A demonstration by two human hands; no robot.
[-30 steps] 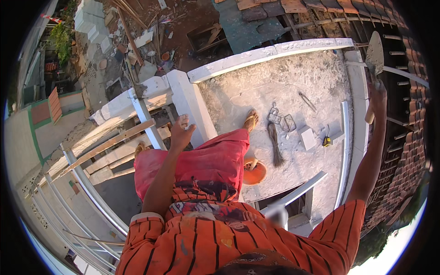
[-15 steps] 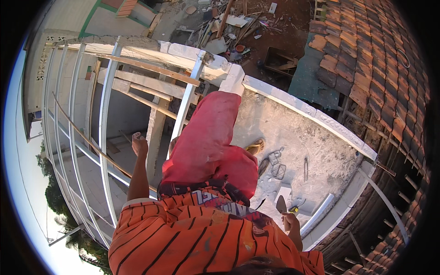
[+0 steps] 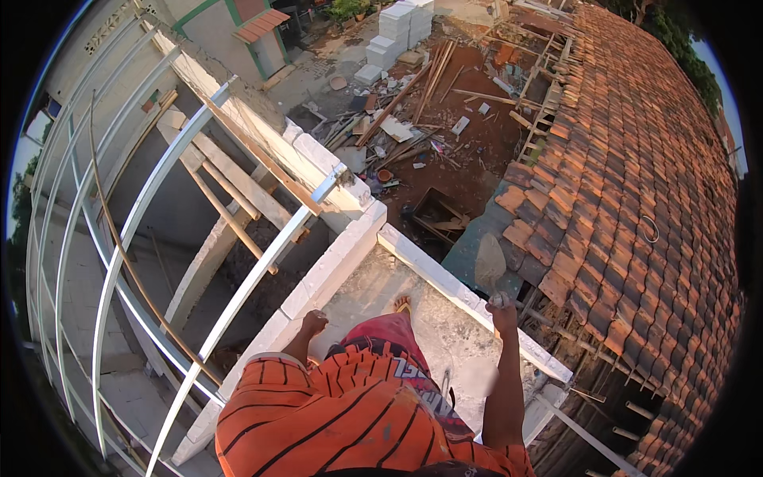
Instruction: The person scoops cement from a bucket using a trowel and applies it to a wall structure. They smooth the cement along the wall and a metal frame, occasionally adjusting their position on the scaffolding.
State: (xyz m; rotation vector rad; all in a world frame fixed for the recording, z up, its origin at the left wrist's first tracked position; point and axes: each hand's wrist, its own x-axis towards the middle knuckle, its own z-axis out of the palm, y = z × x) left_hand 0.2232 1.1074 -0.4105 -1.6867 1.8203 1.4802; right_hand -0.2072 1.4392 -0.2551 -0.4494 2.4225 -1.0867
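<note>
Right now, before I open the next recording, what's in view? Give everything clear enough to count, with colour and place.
trowel: one, grey, in the right hand
slab: one, greyish white, underfoot
low walls: two, white, meeting at a corner ahead
metal beams: several, silver, left
wooden planks: several, brown, left
tiled roof: one, orange-brown, right
sheet: one, green, beside the roof
debris: one heap, mixed, ground ahead
block stack: one, white, far ahead
building: one, grey with green trim, far left
shirt: one, striped orange, on the wearer
foot: one, sandalled, on the slab
right hand: one, bare, gripping the trowel
left hand: one, bare, near the left wall
</note>
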